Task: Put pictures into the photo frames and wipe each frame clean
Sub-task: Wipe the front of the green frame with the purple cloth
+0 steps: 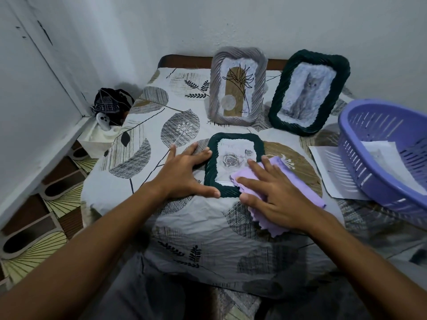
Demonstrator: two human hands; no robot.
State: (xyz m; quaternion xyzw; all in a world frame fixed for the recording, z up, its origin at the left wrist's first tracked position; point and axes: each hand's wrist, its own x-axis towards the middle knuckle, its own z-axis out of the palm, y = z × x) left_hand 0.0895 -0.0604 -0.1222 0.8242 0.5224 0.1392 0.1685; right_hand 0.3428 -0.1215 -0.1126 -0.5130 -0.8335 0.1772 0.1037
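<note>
In the middle of the table (129, 188), which has a leaf-print cloth on it, a small dark green frame (211, 168) lies flat with a rose picture (231, 161) inside. The left hand (184, 174) rests against the frame's left edge with straight, spread fingers, holding it in place. The right hand (275, 195) is flat too, pressing a purple cloth (309, 196) onto the frame's lower right corner. To wipe well, I think the left hand should keep the frame from sliding while the right hand rubs the cloth gently over the glass and then along the bumpy rim. Pushing too hard could scoot the frame across the table. Near the back edge, a grey frame (238, 86) and a big green frame with a cat (309, 93) stand up with pictures already in. By the right edge sits a purple basket (381, 158) on some paper (328, 167).
</note>
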